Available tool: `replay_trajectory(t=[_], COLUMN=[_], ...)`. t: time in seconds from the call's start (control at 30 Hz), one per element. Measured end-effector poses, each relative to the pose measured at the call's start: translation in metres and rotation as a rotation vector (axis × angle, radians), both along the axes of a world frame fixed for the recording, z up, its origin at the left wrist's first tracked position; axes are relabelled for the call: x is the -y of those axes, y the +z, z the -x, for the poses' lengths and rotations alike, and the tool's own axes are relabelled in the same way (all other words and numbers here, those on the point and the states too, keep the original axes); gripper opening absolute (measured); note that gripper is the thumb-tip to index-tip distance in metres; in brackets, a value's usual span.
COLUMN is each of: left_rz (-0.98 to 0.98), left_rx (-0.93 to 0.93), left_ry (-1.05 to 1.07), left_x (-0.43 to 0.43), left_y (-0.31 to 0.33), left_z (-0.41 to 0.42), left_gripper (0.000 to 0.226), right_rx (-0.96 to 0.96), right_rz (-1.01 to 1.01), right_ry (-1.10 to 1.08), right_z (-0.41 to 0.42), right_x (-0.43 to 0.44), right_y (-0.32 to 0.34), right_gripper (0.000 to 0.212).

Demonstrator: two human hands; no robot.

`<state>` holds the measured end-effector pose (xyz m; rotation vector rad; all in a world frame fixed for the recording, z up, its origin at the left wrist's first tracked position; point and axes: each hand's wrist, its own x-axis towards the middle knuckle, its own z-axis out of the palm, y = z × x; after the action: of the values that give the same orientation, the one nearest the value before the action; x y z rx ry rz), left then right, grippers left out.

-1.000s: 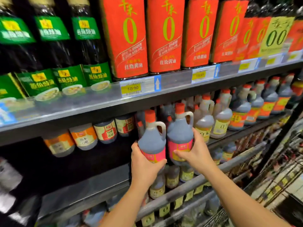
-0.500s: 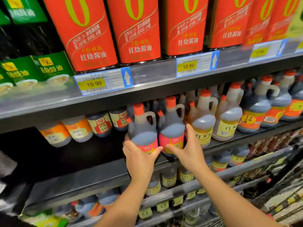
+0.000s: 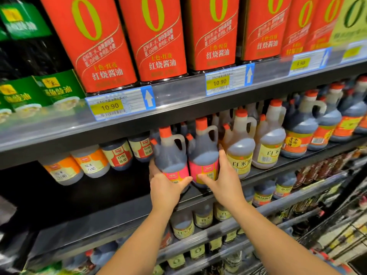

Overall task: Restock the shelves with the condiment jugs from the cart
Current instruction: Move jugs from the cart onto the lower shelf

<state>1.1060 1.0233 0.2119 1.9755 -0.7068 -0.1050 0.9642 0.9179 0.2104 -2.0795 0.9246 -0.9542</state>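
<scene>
Two dark jugs going onto the middle shelf, one in each hand.

My left hand [image 3: 166,187] wraps the foot of the left jug [image 3: 170,153], thumb across its pink label, fingers round the far side; my right hand [image 3: 220,181] grips the right jug [image 3: 204,151] likewise, fingers squeezed between it and the yellow-label jug [image 3: 240,153] beside it; both jugs stand upright, touching each other, at the front of the shelf [image 3: 99,197]; whether their bases are fully down I cannot tell; both forearms reach up and forward, nearly parallel, wrists bent back a little; to do this well I would, I think, slide them straight back with bases flat, labels facing out and handles matching the row, and draw my right fingers out before that gap pinches them.
</scene>
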Motion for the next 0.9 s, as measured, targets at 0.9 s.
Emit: replay_trajectory(t=[0.9], left_rz=[-0.156], left_rx=[0.083], left_ry=[-0.932], left_x=[-0.023], left_y=[-0.044], left_z=[0.128], left_gripper=[0.046], right_rx=[-0.255], right_rz=[-0.093], right_ry=[-0.715], right_z=[0.201], right_x=[-0.08], right_y=[-0.032], right_gripper=[0.059])
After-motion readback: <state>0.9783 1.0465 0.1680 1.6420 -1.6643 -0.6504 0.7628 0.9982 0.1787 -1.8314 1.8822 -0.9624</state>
